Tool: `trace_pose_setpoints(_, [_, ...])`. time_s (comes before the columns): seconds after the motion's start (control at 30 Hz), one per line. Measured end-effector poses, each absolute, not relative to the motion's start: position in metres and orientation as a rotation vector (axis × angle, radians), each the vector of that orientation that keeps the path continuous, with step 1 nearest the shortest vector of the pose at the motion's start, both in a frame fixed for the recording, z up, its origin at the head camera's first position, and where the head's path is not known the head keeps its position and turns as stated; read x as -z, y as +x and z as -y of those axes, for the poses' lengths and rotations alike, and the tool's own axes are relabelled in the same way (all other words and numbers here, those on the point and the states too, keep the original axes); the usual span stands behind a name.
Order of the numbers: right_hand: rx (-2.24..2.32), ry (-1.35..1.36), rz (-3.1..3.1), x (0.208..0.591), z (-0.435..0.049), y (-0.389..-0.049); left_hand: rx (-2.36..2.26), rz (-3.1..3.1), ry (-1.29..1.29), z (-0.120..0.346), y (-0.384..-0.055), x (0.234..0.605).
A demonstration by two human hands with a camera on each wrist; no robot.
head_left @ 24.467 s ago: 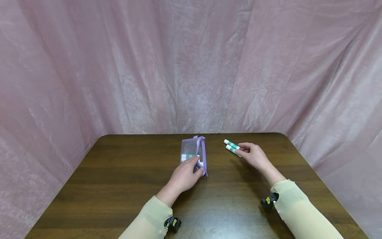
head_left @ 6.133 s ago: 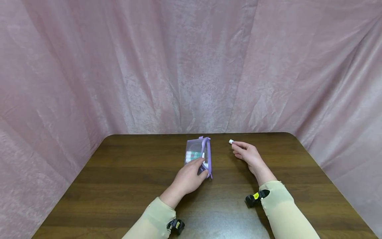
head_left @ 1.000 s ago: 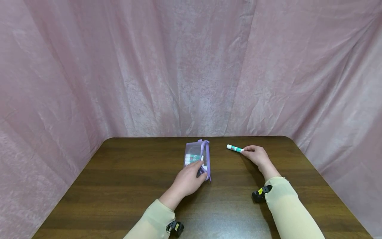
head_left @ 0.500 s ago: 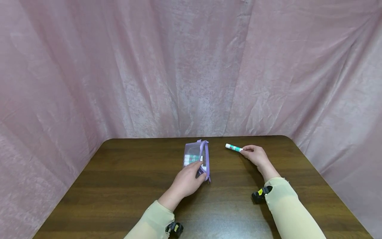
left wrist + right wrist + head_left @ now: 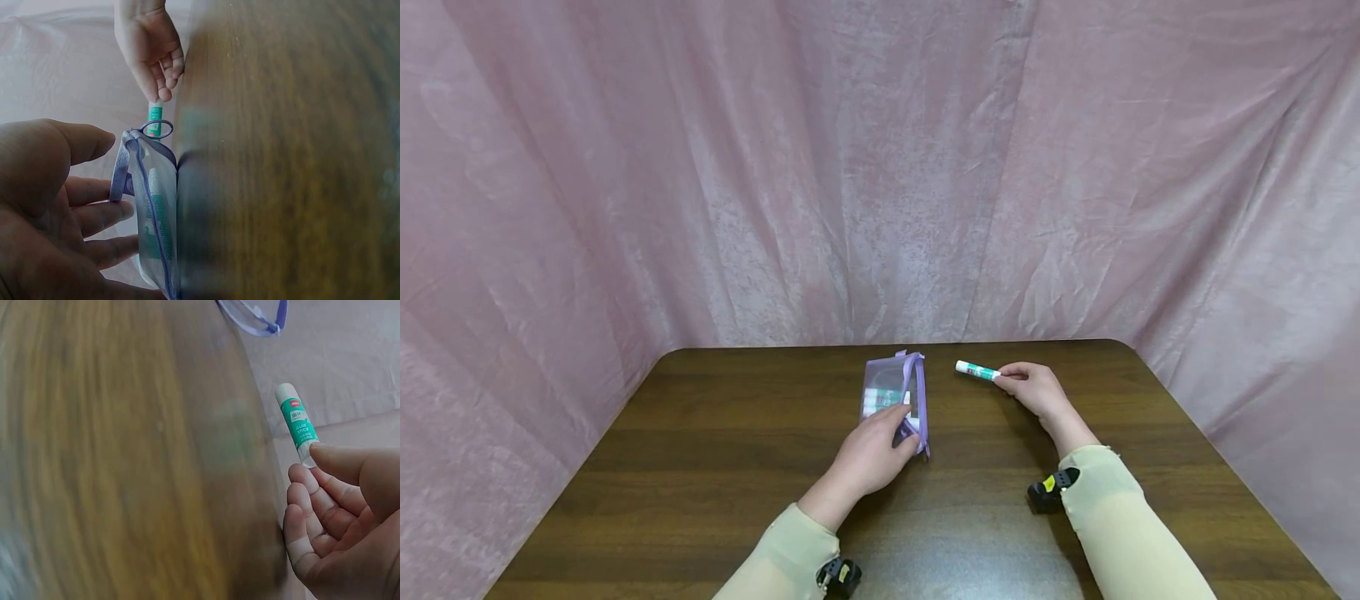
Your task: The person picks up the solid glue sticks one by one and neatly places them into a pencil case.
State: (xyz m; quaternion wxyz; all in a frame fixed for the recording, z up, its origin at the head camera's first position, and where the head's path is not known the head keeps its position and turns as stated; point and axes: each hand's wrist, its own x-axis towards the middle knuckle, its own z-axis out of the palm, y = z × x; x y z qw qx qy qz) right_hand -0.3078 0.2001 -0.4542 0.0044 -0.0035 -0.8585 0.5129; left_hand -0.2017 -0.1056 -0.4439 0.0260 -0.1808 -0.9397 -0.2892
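Note:
My right hand (image 5: 1037, 390) pinches one end of a glue stick (image 5: 299, 422), green with white ends, between thumb and fingertips. The stick is held out toward a purple-edged mesh zip pouch (image 5: 882, 375), with a gap between them. The pouch's unzipped side faces the right hand. Several glue sticks (image 5: 883, 400) lie inside it, partly hidden by the mesh and my left hand. My left hand (image 5: 861, 454) rests on the pouch's near part; in the left wrist view its fairly straight fingers (image 5: 103, 217) touch the pouch, and the thumb stands apart.
The brown wooden table (image 5: 715, 467) has rounded far corners. A pink velvet curtain (image 5: 880, 167) hangs behind and beside it. A small black camera (image 5: 838, 575) sits at the left cuff and another camera (image 5: 1052, 490) at the right.
Earlier, two glue sticks were by the right hand; now one is, with more inside the pouch. Over the last second the right hand brings its stick slightly left. The left hand stays at the pouch.

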Motion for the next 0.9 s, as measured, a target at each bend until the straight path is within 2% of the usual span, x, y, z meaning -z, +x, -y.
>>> trace_pose_setpoints(0.9, [-1.596, 0.164, 2.735, 0.450, -0.156, -0.310, 0.911, 2.925, -0.535, 0.105, -0.201, 0.439])
